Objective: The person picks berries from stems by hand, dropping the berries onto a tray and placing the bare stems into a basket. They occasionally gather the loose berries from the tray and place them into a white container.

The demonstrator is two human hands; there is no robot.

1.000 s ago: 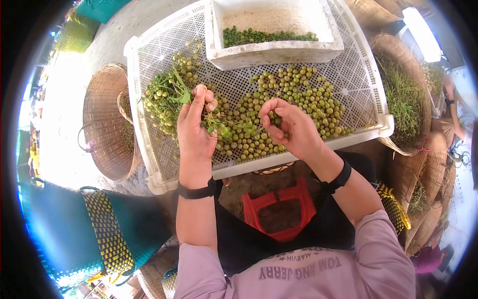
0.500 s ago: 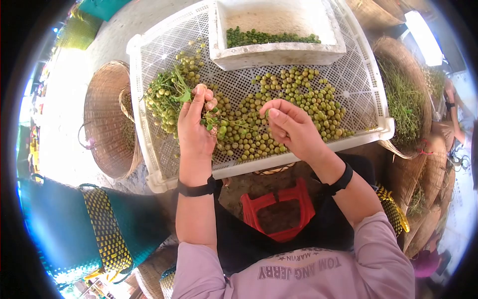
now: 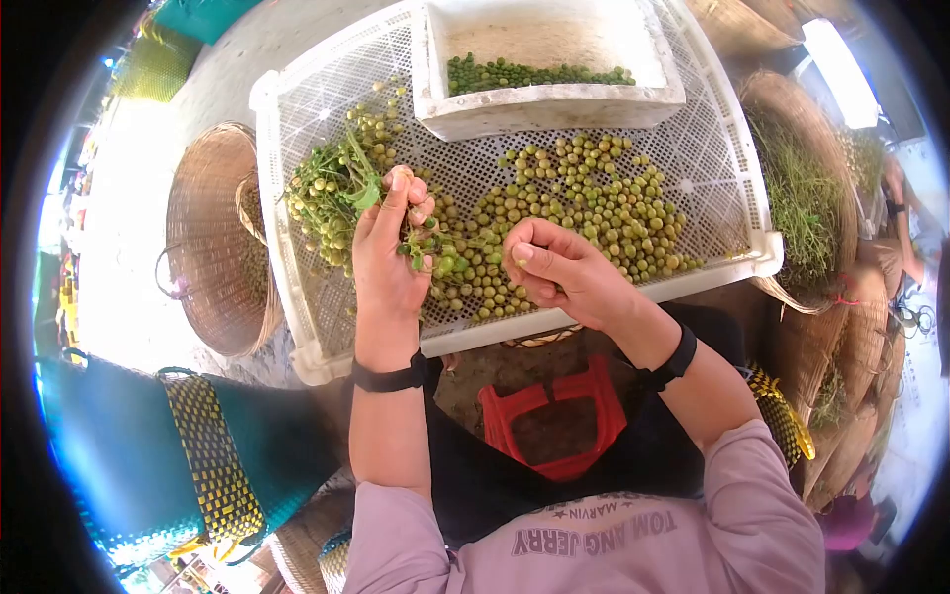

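Currently, head view | left hand [image 3: 388,259] pinching a stemmed berry sprig [image 3: 427,245] over the white perforated tray [image 3: 297,287] | right hand [image 3: 559,272] curled narrow around plucked berries beside the loose berry pile [image 3: 584,203] | step looks like stripping fruit | next probably needs another firm tug off the stem

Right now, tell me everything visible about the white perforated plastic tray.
The white perforated plastic tray is a shallow rectangle with a raised rim and a mesh floor. It lies flat and skewed across the person's lap. Loose round green fruits and a stemmed green bunch lie on it; a white foam box sits at its far side.
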